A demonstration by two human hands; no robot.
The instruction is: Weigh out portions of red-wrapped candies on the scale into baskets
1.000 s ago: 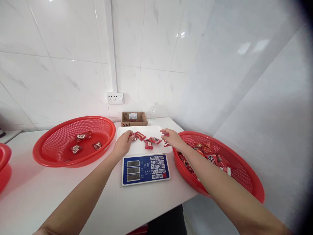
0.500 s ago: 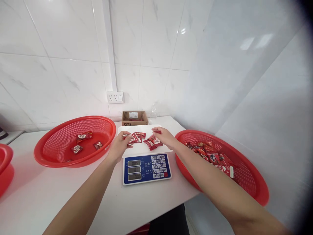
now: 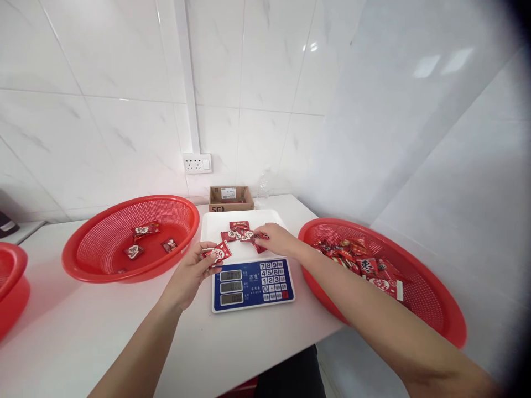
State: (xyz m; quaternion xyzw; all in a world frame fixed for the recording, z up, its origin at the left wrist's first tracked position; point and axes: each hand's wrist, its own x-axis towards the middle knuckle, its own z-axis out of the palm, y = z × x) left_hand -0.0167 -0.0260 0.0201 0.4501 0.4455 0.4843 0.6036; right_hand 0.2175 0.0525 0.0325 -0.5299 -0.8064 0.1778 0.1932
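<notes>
The white table (image 3: 194,354) carries a blue-panelled scale (image 3: 254,284), the left hand (image 3: 191,276) is clamped on a red packet (image 3: 219,252) by the tray's (image 3: 215,221) near edge, the right hand (image 3: 276,237) is among other packets (image 3: 232,235) thereon (grip indeterminable), and a carton (image 3: 243,208) stands before the tiled wall (image 3: 265,132).

Wearing the camera on the head, we looked forward and down over a white table (image 3: 199,354), near enough that the blue-and-white scale (image 3: 251,271) sat just below the frame's center, while the tiled wall (image 3: 257,72) filled the upper half and a dark curve (image 3: 521,27) edged the upper right.
</notes>
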